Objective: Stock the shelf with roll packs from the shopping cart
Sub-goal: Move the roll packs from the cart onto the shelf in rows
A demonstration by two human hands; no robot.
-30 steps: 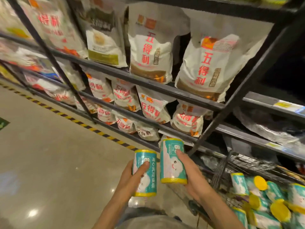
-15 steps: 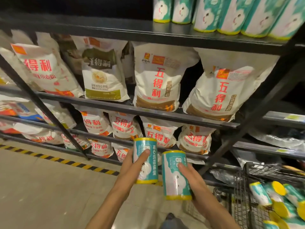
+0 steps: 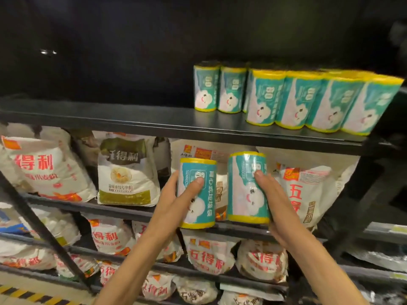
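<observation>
My left hand [image 3: 176, 202] grips a teal roll pack with yellow ends [image 3: 199, 205], held upright. My right hand [image 3: 273, 201] grips a second, like roll pack [image 3: 244, 188] beside it, a little higher. Both packs are in the air below the front edge of the black top shelf [image 3: 132, 116]. On that shelf's right part stand several of the same roll packs [image 3: 293, 100] in rows. The shelf's left part is bare. The shopping cart is out of view.
Below the top shelf, white flour bags with red lettering [image 3: 127, 172] fill the lower shelves. A slanted black brace [image 3: 37, 230] crosses the rack at left. A black upright post [image 3: 363, 194] stands at right. A yellow-black floor stripe [image 3: 28, 293] runs at bottom left.
Both hands have lifted the two roll packs from waist height up toward the top shelf. My view has tilted upward, so the top shelf's stocked packs show fully and the cart has left the frame.
</observation>
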